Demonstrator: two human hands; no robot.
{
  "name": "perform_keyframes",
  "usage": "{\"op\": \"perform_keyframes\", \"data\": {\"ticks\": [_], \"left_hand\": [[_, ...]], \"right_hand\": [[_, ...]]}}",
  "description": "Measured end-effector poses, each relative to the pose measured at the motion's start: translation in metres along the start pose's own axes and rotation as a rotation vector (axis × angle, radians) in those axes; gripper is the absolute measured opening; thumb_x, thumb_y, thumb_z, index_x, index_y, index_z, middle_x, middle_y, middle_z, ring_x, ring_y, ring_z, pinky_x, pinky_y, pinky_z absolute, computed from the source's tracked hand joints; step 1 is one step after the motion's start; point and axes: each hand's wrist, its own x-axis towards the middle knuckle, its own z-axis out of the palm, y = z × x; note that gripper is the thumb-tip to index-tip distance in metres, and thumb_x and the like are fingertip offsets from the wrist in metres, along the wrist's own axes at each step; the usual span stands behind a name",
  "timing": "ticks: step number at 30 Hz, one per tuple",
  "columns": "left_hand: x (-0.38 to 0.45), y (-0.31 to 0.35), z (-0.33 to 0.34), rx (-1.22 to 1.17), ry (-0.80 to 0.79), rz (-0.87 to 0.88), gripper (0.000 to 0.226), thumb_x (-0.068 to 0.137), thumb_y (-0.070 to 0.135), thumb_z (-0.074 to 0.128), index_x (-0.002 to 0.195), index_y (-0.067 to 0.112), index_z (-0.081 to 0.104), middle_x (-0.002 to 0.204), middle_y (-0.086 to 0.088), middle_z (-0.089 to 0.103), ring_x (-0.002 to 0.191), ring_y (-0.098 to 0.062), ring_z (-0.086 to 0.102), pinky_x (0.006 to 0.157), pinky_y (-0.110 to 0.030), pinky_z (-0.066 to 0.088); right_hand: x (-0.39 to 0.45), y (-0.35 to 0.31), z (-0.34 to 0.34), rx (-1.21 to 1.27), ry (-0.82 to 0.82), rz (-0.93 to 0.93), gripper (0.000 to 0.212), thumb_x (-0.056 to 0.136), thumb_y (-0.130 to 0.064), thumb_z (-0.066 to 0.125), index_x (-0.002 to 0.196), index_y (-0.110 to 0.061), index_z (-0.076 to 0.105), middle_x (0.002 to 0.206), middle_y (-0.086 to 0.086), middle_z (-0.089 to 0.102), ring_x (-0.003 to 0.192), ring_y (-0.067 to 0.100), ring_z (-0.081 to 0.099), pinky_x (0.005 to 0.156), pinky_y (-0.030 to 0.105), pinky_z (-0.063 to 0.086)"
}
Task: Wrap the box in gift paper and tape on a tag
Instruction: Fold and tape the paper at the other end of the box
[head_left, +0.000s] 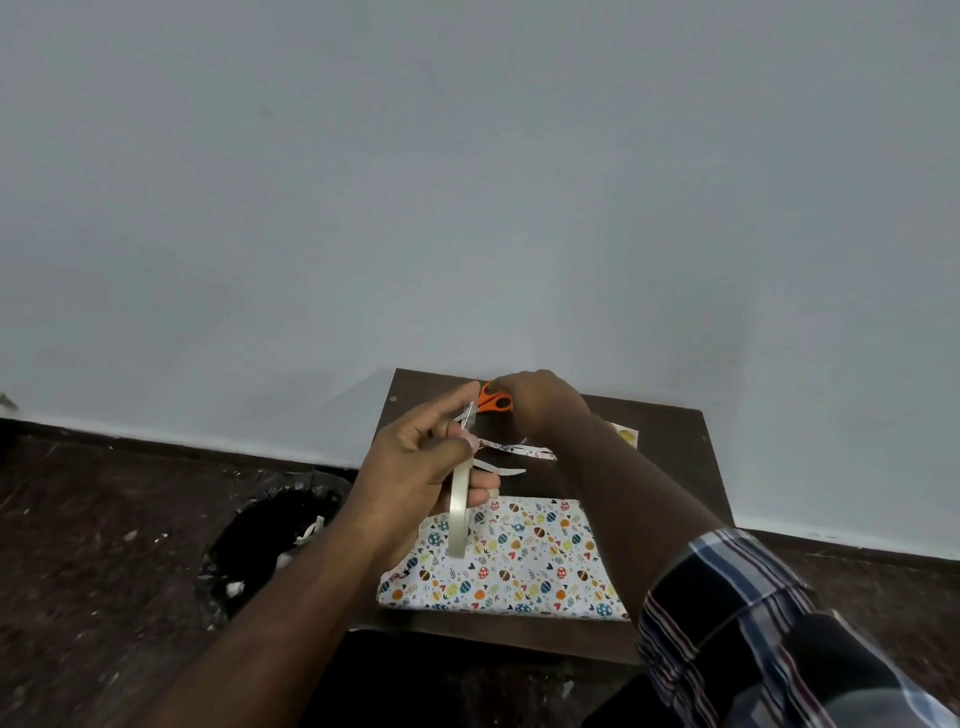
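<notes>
The box wrapped in white gift paper (511, 564) with coloured eggs and hearts lies on the near part of a small dark table (670, 467). Above it my left hand (415, 462) grips a roll of clear tape (458, 512), held on edge, with a strip pulled up to the fingertips. My right hand (537, 408) holds orange-handled scissors (493, 400) at the far side of the table, their blades meeting the tape strip near my left fingers. A small card with a yellow picture (623, 432) peeks out beside my right forearm.
Two thin paper offcuts (511, 451) lie on the table behind the box. A black-lined bin (270, 540) with paper scraps stands on the dark floor to the left. A pale wall rises right behind the table.
</notes>
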Motion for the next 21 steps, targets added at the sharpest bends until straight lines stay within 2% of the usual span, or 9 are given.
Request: {"op": "perform_keyframes", "data": {"ticks": [2, 5, 10, 15, 21], "left_hand": [[0.001, -0.002, -0.001, 0.005, 0.003, 0.002, 0.049, 0.097, -0.002, 0.060, 0.130, 0.034, 0.067, 0.089, -0.005, 0.063, 0.076, -0.035, 0.075, 0.068, -0.041, 0.063], [0.002, -0.005, -0.002, 0.006, 0.009, -0.007, 0.049, 0.098, -0.001, 0.059, 0.131, 0.034, 0.067, 0.086, -0.001, 0.062, 0.075, -0.035, 0.075, 0.069, -0.042, 0.064], [0.003, -0.007, -0.003, 0.007, 0.025, -0.017, 0.050, 0.097, -0.002, 0.059, 0.128, 0.036, 0.068, 0.085, 0.001, 0.063, 0.074, -0.035, 0.075, 0.070, -0.043, 0.063], [0.000, -0.005, -0.001, 0.020, 0.029, -0.013, 0.050, 0.097, -0.003, 0.059, 0.126, 0.037, 0.068, 0.089, -0.003, 0.062, 0.075, -0.036, 0.075, 0.069, -0.043, 0.064], [-0.006, 0.000, -0.001, 0.009, 0.035, -0.017, 0.048, 0.098, -0.001, 0.059, 0.122, 0.039, 0.069, 0.095, -0.005, 0.062, 0.077, -0.037, 0.076, 0.070, -0.044, 0.064]], "right_hand": [[0.007, 0.000, 0.000, -0.044, -0.046, -0.033, 0.063, 0.088, -0.009, 0.067, 0.145, -0.030, 0.051, 0.136, 0.003, 0.061, 0.124, 0.026, 0.056, 0.101, 0.038, 0.048], [0.016, -0.001, -0.003, -0.147, -0.110, -0.083, 0.063, 0.088, -0.007, 0.065, 0.144, -0.030, 0.051, 0.136, 0.003, 0.058, 0.123, 0.026, 0.054, 0.100, 0.038, 0.047], [0.015, -0.003, -0.007, -0.212, -0.079, -0.089, 0.047, 0.092, -0.015, 0.062, 0.137, -0.028, 0.059, 0.123, 0.002, 0.058, 0.113, 0.025, 0.056, 0.089, 0.038, 0.051], [0.010, -0.009, -0.003, -0.194, -0.042, -0.064, 0.031, 0.095, -0.020, 0.061, 0.126, -0.019, 0.059, 0.116, 0.005, 0.062, 0.106, 0.023, 0.059, 0.088, 0.037, 0.050], [0.006, -0.010, -0.002, -0.103, -0.003, -0.078, 0.052, 0.092, -0.019, 0.067, 0.140, -0.016, 0.048, 0.126, 0.011, 0.059, 0.114, 0.029, 0.058, 0.093, 0.040, 0.050]]}}
